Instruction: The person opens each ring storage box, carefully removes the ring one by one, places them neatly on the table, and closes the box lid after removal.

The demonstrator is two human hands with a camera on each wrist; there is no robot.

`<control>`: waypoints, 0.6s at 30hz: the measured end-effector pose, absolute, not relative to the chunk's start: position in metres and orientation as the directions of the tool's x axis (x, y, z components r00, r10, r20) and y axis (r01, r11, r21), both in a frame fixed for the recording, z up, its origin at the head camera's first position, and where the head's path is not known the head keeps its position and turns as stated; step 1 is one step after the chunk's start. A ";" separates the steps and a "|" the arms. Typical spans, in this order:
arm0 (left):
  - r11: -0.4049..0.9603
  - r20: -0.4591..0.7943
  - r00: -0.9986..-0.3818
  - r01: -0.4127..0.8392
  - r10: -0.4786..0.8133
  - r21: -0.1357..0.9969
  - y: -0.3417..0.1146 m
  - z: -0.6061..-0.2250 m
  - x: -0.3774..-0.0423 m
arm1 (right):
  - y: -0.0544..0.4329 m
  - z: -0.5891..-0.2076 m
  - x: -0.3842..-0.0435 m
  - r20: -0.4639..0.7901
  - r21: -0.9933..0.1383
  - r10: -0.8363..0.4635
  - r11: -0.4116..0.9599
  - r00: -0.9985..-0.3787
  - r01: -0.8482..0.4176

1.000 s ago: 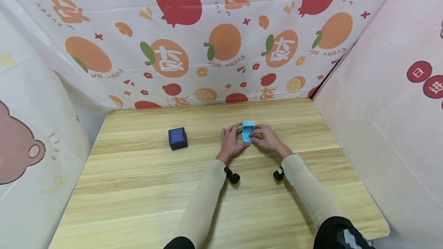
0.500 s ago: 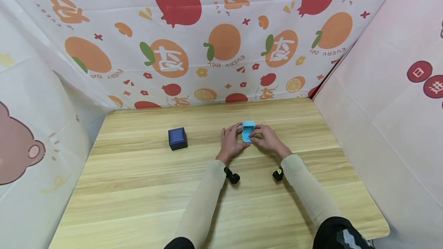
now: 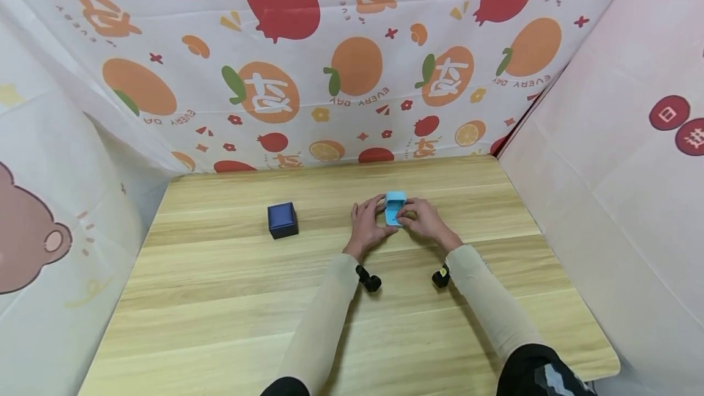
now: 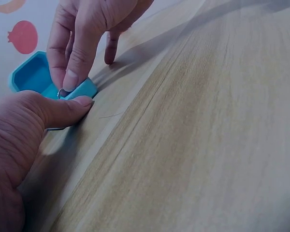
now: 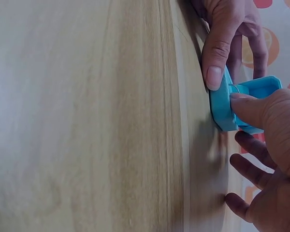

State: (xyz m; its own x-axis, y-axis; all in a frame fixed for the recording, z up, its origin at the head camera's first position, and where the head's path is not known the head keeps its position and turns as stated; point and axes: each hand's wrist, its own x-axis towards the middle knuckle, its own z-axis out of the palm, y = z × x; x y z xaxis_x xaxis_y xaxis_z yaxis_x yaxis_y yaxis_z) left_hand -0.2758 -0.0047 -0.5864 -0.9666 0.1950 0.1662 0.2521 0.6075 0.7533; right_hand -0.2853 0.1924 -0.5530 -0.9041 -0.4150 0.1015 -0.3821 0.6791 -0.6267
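Note:
A light-blue ring box [image 3: 395,198] stands with its lid up on the wooden table, between both hands. My left hand [image 3: 367,227] holds the box from the left, its thumb [image 4: 70,110] along the front edge. From the right, my right hand [image 3: 426,220] reaches into the box. Its thumb and forefinger pinch a thin silver-coloured ring [image 4: 60,93] at the cushion. Part of the ring is hidden by those fingertips. In the right wrist view the ring's curve shows beside the thumb [image 5: 249,107], while the other fingers spread outside the box.
A dark blue closed box [image 3: 282,218] sits on the wooden table [image 3: 220,310], left of the hands. A fruit-printed cloth [image 3: 352,102] hangs behind the table's far edge, with pale cloths at both sides. Each wrist carries a small black camera.
Both hands and the light-blue box keep almost the same place. Any movement of the right fingers at the ring is too small to make out. The dark blue box stays put.

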 end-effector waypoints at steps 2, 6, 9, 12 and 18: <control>0.609 0.157 -0.967 0.248 0.199 0.754 -0.005 -0.585 -0.275 | 0.192 -0.553 -0.285 0.100 -0.626 -0.409 0.683 -0.907 -0.377; 0.610 0.148 -0.969 0.241 0.199 0.755 -0.005 -0.585 -0.276 | 0.191 -0.554 -0.285 0.090 -0.626 -0.401 0.689 -0.911 -0.365; 0.603 0.146 -0.970 0.236 0.196 0.762 -0.005 -0.586 -0.275 | 0.190 -0.554 -0.286 0.079 -0.621 -0.402 0.696 -0.912 -0.361; 0.605 0.142 -0.970 0.234 0.197 0.761 -0.005 -0.586 -0.275 | 0.190 -0.554 -0.285 0.074 -0.615 -0.405 0.701 -0.911 -0.362; 0.603 0.151 -0.968 0.244 0.203 0.759 -0.005 -0.584 -0.273 | 0.190 -0.553 -0.285 0.074 -0.611 -0.407 0.704 -0.911 -0.364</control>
State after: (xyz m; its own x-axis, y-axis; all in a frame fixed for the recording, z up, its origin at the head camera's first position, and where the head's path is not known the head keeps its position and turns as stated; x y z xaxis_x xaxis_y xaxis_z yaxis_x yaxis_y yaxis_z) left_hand -0.2735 -0.0051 -0.5842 -0.9676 0.2026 0.1505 0.2444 0.6035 0.7590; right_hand -0.2851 0.1902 -0.5531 -0.9106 -0.4067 0.0736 -0.3635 0.7036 -0.6106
